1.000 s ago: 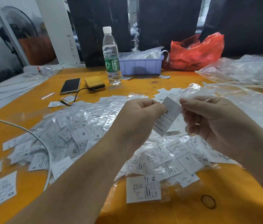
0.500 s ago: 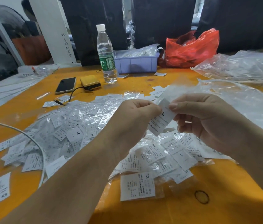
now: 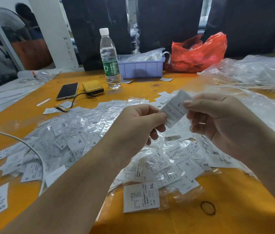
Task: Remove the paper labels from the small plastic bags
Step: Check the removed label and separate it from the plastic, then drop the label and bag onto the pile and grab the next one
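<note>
Both hands hold one small clear plastic bag with a white paper label marked "L" (image 3: 175, 108) above the table. My left hand (image 3: 138, 122) pinches its lower left edge between thumb and fingers. My right hand (image 3: 217, 119) pinches its upper right part with thumb and forefinger. Beneath the hands lies a wide heap of small bagged labels (image 3: 86, 132) marked XL, S and XS. One bagged XL label (image 3: 141, 196) lies apart at the front.
On the orange table (image 3: 150, 86) stand a water bottle (image 3: 109, 59), a phone (image 3: 67, 91), a yellow case (image 3: 93, 87) and a purple bin (image 3: 141, 67). A red bag (image 3: 199, 53) and clear plastic bags (image 3: 255, 71) lie at the back right. A white cable (image 3: 23, 142) crosses the left; a rubber band (image 3: 208, 208) lies near the front.
The bagged "L" label has moved up and to the right between my hands. My right hand's grip has shifted toward its top corner. The view has drifted slightly.
</note>
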`<action>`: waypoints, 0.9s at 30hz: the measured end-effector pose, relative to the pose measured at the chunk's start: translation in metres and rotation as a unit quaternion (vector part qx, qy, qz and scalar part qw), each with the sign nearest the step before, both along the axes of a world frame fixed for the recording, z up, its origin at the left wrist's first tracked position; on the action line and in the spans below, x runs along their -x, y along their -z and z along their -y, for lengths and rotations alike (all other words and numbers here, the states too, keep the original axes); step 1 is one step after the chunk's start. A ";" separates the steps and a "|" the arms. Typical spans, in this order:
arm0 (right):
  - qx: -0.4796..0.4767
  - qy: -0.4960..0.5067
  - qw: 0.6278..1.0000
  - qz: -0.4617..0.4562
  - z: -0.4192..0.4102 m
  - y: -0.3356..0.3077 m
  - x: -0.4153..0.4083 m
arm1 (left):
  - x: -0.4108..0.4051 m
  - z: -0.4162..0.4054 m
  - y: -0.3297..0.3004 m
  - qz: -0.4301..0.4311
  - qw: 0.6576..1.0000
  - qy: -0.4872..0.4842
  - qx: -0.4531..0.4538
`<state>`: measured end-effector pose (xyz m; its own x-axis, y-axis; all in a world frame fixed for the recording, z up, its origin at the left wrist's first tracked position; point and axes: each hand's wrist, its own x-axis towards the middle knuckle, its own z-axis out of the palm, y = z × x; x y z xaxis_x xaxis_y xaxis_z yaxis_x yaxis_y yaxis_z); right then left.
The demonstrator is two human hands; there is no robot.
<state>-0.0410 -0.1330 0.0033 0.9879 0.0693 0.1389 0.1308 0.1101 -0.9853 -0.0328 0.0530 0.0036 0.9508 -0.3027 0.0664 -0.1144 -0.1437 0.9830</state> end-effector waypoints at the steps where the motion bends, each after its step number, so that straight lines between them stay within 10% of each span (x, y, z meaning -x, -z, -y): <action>1: 0.007 -0.004 1.000 -0.001 -0.002 0.001 0.000 | 0.000 0.000 0.000 0.005 1.000 -0.003 0.003; 20: -0.010 -0.156 0.983 -0.094 -0.008 0.005 0.005 | 0.004 0.004 0.000 0.030 0.996 0.040 0.074; 27: 0.075 -0.209 0.971 -0.091 -0.005 0.002 0.005 | -0.005 -0.013 -0.009 -0.001 0.996 0.020 -0.088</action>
